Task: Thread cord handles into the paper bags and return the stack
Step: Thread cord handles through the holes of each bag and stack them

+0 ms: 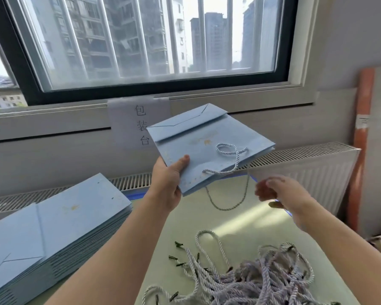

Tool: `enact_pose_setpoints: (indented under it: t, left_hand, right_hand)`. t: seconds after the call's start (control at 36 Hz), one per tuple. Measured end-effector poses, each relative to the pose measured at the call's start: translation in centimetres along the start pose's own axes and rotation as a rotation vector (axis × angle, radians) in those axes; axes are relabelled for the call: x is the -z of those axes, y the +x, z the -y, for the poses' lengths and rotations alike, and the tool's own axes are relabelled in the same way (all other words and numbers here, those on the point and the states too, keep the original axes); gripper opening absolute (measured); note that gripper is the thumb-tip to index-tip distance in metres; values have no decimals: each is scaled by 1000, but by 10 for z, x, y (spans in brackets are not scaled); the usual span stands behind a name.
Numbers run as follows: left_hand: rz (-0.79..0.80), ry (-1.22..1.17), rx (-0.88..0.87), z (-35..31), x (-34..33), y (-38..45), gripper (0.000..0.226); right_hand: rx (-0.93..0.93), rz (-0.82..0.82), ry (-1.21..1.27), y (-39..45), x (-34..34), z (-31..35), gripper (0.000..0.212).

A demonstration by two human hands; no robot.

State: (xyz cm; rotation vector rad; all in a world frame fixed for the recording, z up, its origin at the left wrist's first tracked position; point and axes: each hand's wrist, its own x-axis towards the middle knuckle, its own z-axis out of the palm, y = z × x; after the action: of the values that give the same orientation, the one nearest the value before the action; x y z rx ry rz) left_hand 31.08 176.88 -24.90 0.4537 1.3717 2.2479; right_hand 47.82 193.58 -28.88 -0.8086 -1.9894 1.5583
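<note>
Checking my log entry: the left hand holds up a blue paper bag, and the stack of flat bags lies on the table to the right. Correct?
Not quite. The head view shows the stack of flat bags lying to the left; the left hand does hold the blue paper bag.

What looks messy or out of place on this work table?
The cord handles lie in a tangled heap near the table's front edge, some loops straying leftward. The stack of paper bags is neat. One handle lies looped across the held bag.
</note>
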Motion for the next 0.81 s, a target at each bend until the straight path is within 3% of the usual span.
enact_pose_setpoints:
  t: [0.08, 0.17, 0.22, 0.31, 0.36, 0.44, 0.53, 0.58, 0.67, 0.75, 0.81]
  left_hand:
    - [-6, 3, -34, 7, -5, 10, 37]
    - [-27, 27, -61, 12, -11, 20, 33]
    - [-39, 45, -56, 15, -12, 26, 29]
    - [-75, 117, -37, 20, -10, 33, 24]
    - [-103, 177, -20, 26, -5, 38, 24]
    - [-134, 213, 29, 34, 4, 43, 29]
    - [-115, 233, 101, 40, 11, 44, 30]
    - [-83, 264, 133, 42, 12, 44, 31]
    - [-38, 320, 148, 43, 12, 44, 26]
    - [8, 357, 167, 41, 15, 42, 21]
    - [60, 377, 186, 39, 16, 40, 23]
  right_hand:
    - [-188, -77, 452, 30, 10, 12, 47]
    - [-212, -106, 550, 44, 13, 22, 64]
    - [-172, -193, 510, 52, 9, 28, 62]
    - [182, -388, 303, 57, 2, 34, 34]
    - [413, -212, 126, 49, 0, 39, 31]
    - [547, 214, -386, 34, 1, 44, 64]
    - [505, 332, -932, 32, -6, 47, 77]
    - [507, 381, -1111, 35, -18, 48, 66]
    - [566, 411, -1154, 36, -30, 53, 21]
    - [536, 374, -992, 45, -32, 64, 17]
    - [515, 251, -827, 56, -34, 76, 12]
